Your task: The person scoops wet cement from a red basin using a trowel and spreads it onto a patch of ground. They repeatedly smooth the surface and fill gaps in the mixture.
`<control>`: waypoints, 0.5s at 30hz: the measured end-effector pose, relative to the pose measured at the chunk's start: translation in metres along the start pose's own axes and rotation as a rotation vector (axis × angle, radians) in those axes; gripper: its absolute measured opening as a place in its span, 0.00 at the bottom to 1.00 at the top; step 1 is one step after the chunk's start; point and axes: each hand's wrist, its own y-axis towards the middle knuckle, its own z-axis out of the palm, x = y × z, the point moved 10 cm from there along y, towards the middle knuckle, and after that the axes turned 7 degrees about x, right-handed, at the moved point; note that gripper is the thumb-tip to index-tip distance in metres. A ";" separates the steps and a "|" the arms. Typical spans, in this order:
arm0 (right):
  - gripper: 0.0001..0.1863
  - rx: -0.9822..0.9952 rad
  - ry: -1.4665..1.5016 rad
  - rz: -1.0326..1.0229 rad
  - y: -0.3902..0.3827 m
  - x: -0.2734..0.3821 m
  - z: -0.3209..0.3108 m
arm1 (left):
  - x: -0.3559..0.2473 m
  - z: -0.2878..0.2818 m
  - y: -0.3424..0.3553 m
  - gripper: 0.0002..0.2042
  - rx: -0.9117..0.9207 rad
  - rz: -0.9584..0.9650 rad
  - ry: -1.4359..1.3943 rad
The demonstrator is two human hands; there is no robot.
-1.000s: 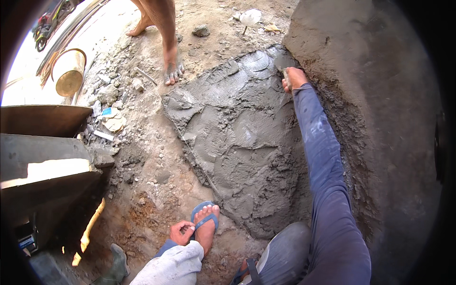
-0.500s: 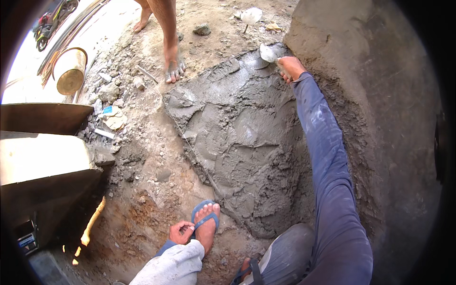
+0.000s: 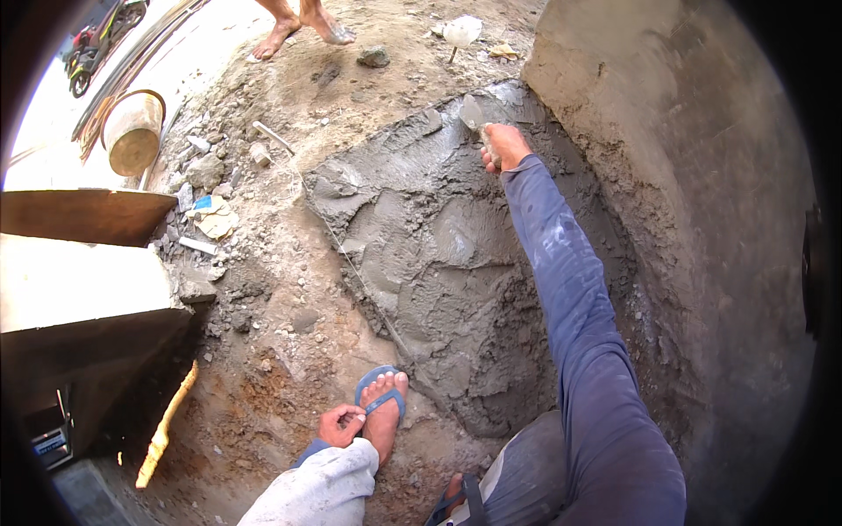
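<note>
My right hand [image 3: 507,149] grips a small metal trowel [image 3: 471,114] over the top part of a patch of wet grey mortar [image 3: 412,228], whose surface is lumpy, with trowel marks. A thin string [image 3: 355,272] runs along the patch's left edge. My left hand [image 3: 340,425] is low in the view, fingers curled and pinched beside my foot [image 3: 381,430] in a blue flip-flop [image 3: 367,390]; whether it holds anything I cannot make out. The mortar meets a rough concrete wall [image 3: 667,193] on the right.
A co-worker's bare feet [image 3: 294,35] stand beyond the patch near a stone [image 3: 374,57]. At left lie rubble [image 3: 206,171], a bucket [image 3: 132,136], long rods [image 3: 110,74] and angled boards [image 3: 88,215]. A parked motorbike [image 3: 92,57] is at far upper left.
My right hand and trowel have moved left from the patch's top right corner. The co-worker's feet have shifted back, away from the mortar's edge. My left hand stays where it was.
</note>
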 end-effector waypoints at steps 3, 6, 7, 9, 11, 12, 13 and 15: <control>0.15 0.003 0.005 0.022 -0.004 0.000 -0.007 | -0.003 0.000 0.000 0.05 -0.032 -0.009 -0.056; 0.14 -0.016 -0.046 0.045 -0.005 -0.016 -0.018 | 0.006 0.001 0.003 0.05 -0.039 -0.032 -0.113; 0.15 0.050 -0.093 0.019 -0.014 -0.016 0.000 | -0.001 -0.002 -0.001 0.05 -0.043 -0.002 -0.067; 0.16 0.144 -0.249 -0.010 -0.027 -0.010 0.010 | -0.005 0.000 0.000 0.05 -0.035 -0.003 -0.062; 0.16 -0.043 -0.849 -0.481 -0.054 0.025 0.016 | -0.004 0.000 -0.001 0.05 -0.038 0.000 -0.053; 0.17 -0.142 -1.141 -0.721 -0.076 0.039 0.032 | -0.002 -0.001 -0.001 0.05 -0.046 0.004 -0.048; 0.18 -0.160 -1.249 -0.574 -0.067 0.037 0.028 | 0.000 -0.002 -0.002 0.05 -0.056 0.007 -0.042; 0.18 -0.200 -1.301 -0.549 -0.063 0.048 0.017 | 0.005 0.001 0.000 0.05 -0.024 -0.009 -0.047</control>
